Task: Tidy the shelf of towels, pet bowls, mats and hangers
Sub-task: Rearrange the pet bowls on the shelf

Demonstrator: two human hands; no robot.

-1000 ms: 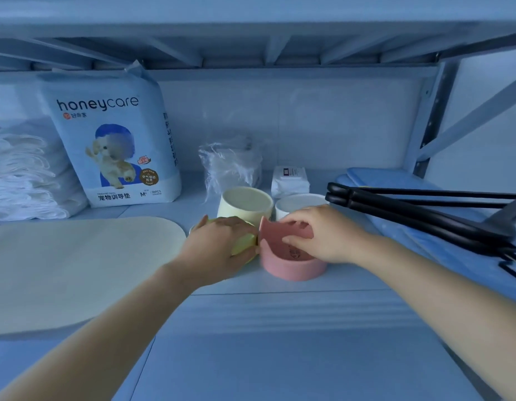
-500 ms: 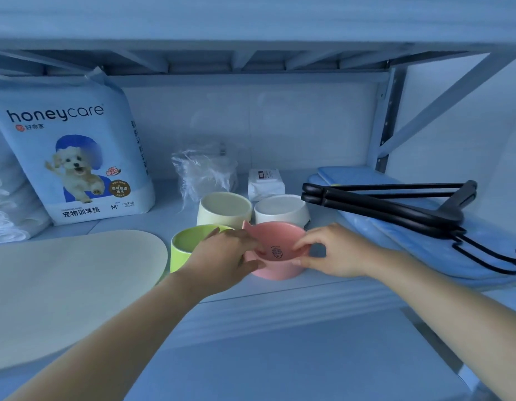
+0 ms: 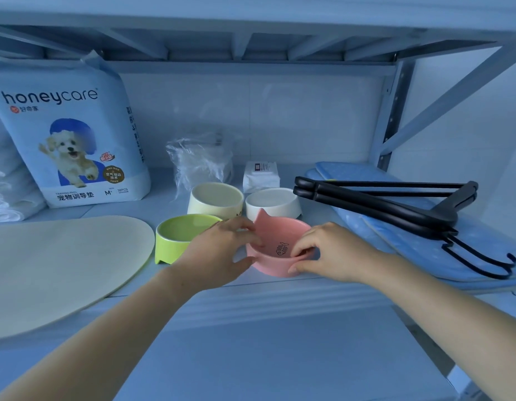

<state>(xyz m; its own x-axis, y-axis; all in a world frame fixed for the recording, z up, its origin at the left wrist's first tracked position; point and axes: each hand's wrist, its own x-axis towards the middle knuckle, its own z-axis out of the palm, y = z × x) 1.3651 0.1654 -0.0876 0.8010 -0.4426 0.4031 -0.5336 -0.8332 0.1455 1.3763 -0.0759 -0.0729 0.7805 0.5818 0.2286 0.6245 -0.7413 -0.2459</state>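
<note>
The left hand (image 3: 219,253) and right hand (image 3: 332,253) pinch opposite rims of the pink bowl (image 3: 282,235), fingers (image 3: 243,225) curled inside and thumbs outside, likely to square it (cat ear pointing away) with the green bowl (image 3: 181,235) just left of the left fingers. It looks tilted, perhaps lifted. Beyond the fingers stand two pale bowls (image 3: 216,198); hangers (image 3: 381,204) lie rightward on the metal shelf (image 3: 279,293), with a white wall (image 3: 279,117) behind.

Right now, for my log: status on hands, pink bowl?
Left hand and right hand grip pink bowl at rim. Green bowl close on its left. Hangers off right.
</note>
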